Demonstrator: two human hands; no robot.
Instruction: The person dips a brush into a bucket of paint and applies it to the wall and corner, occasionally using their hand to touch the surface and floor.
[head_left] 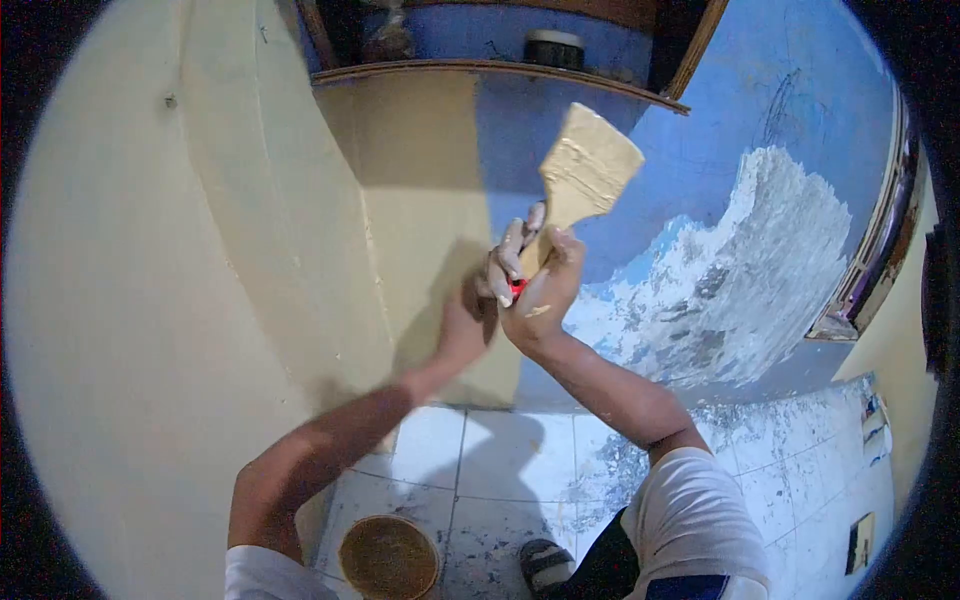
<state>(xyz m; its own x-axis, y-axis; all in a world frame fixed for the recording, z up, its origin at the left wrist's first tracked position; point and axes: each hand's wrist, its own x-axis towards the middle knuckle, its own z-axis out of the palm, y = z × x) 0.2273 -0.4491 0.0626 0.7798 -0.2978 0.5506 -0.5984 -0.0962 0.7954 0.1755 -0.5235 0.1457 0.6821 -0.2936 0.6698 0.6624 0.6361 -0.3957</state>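
Observation:
My right hand [545, 300] is closed around the handle of a wide flat paintbrush [590, 165], held with its bristle end up and tilted to the right. Thick cream paint coats the brush, and a small red patch shows low on its handle. Paint is smeared over the fingers and palm. Right beside it, on the left, is my left hand [470, 310], dark and partly hidden behind the right hand's fingers; its own fingers cannot be made out. Behind the hands, the wall is cream [425, 230] on the left and blue [640, 250] on the right.
A round container [388, 558] with tan contents stands on the tiled floor [500, 450]. Overhead, a wooden shelf [480, 67] juts out with a dark jar [553, 50] on it. White patchy wall [730, 290] spreads right, near a framed opening [870, 260]. A sandalled foot [547, 563] shows below.

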